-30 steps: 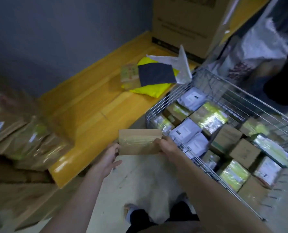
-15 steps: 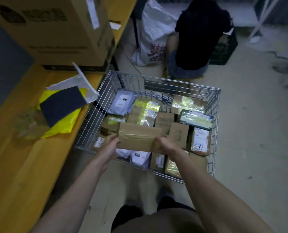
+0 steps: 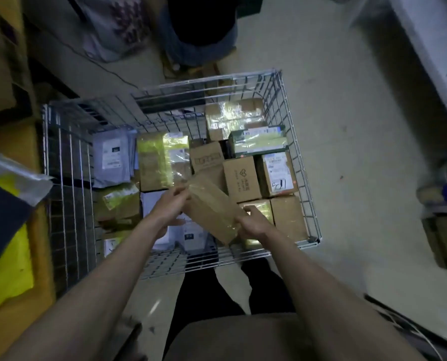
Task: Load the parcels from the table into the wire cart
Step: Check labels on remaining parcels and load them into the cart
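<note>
Hands meet over the wire cart [image 3: 299, 157], both on one brown taped parcel [image 3: 212, 208] held tilted above the load. The left hand [image 3: 169, 204] grips the parcel's upper end, fingers curled round its edge, while the right hand [image 3: 253, 225] clutches the lower end nearest the cart's front rail. The parcel hangs over the middle front of the cart and does not rest flat on anything beneath it.

Inside the cart, a grey mailer bag [image 3: 111, 157] lies against the left wall, with a yellow-taped box [image 3: 162, 160] just beside it toward the centre. A plain cardboard box [image 3: 240, 178] stands right of the held parcel, and a box with a white label [image 3: 278, 173] sits next to that, against the cart's right wall. Another shiny taped carton [image 3: 233, 117] fills the far right corner.

Left of the cart, a yellow bag [image 3: 6, 272] lies on the wooden table [image 3: 14, 142]. Beyond the cart's far wall a person [image 3: 199, 24] in dark clothes is partly in view.
</note>
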